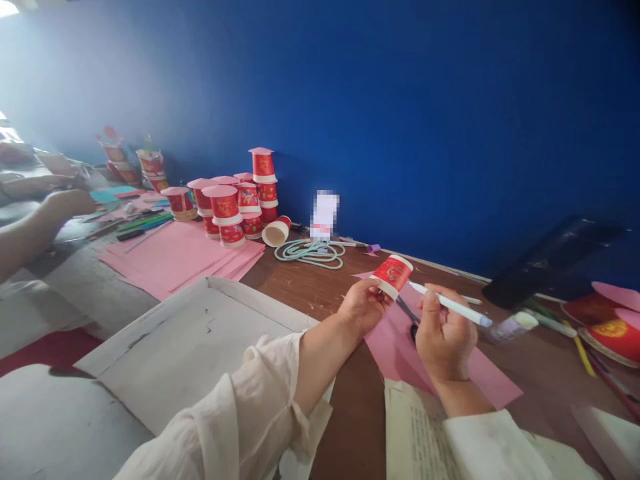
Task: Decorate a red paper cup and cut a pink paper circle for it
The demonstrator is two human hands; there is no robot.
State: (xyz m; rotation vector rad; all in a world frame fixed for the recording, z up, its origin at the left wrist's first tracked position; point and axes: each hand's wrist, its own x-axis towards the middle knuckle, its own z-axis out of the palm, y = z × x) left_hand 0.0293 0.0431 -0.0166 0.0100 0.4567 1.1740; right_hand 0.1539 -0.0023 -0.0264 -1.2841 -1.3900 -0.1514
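My left hand (363,305) grips a small red paper cup (393,275) tilted on its side, just above a pink paper sheet (400,360) on the brown table (310,287). My right hand (444,333) is closed around a white pen (453,305) whose tip points toward the cup. Dark scissors (411,319) lie on the pink sheet between my hands, partly hidden by my right hand. Both sleeves are white.
Stacked red cups with pink lids (240,203) stand on a pile of pink sheets (180,257) at the back left. A coiled pale cord (313,253), a flat white box (185,347), a printed page (415,433), pens and red cups (607,330) lie around. Another person's arm (35,223) reaches in at left.
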